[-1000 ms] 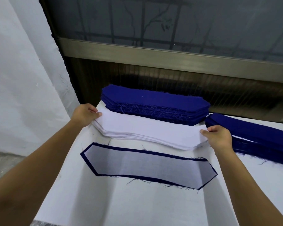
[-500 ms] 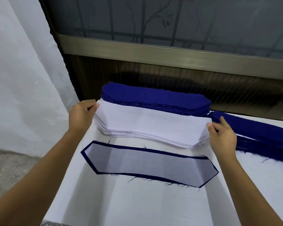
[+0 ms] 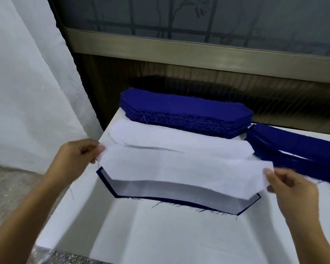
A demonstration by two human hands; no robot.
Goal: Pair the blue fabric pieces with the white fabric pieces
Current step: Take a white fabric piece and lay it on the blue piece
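Nearest on the table [image 3: 160, 237] lay a blue-edged pair [image 3: 170, 193]. Just above it hung a white piece [image 3: 179, 168], pinched at nine o'clock by the left hand [image 3: 78, 159] and at three by the right hand [image 3: 291, 189]. Beyond sat the white stack [image 3: 179, 141], a blue stack [image 3: 185, 111] at twelve and a second blue stack [image 3: 297, 147] at two.

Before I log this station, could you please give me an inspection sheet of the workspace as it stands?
Surface: table, covered in white cloth, creased toward the near edge.
Job's things: white piece held above a paired piece (white on blue) lying flat; white stack behind it; blue stack behind that; blue pile with white layers showing, at right.
Clutter: loose blue threads along the paired piece's near edge.
Grips: left hand pinches the white piece's left end; right hand pinches its right end.
Cables: nothing seen.
Surroundings: window with a metal frame behind; white wall at left; speckled floor below.
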